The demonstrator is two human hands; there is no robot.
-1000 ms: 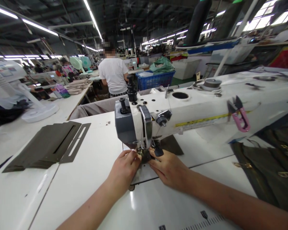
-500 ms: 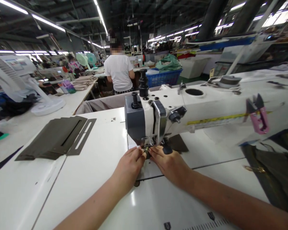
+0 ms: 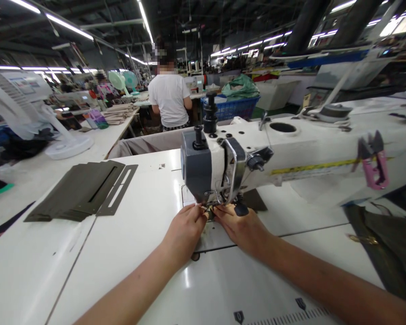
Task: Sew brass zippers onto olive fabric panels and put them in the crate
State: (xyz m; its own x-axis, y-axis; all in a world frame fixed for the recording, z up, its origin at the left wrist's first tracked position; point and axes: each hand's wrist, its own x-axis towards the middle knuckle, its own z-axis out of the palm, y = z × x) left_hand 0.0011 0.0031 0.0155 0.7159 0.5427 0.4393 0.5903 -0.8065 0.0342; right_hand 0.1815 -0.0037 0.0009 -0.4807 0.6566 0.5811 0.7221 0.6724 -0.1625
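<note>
Under the head of a white and grey sewing machine, my two hands meet close to the needle area. My left hand is closed, its fingertips pinching the near edge of a small dark fabric piece. From the other side my right hand presses its bunched fingers on the same piece, just right of the presser foot. Most of that piece is hidden by the fingers and the machine head. Behind my right hand, a flat dark olive panel lies on the machine bed.
Left on the white table lies a fanned stack of dark olive panels, the nearest with cut-out slots. Pink-handled thread snips hang on the machine arm. Dark fabric with a zipper lies right. A person in a white shirt stands beyond.
The view has shifted slightly, so the machine sits a little further right. Both hands stay at the needle area with almost no visible movement.
</note>
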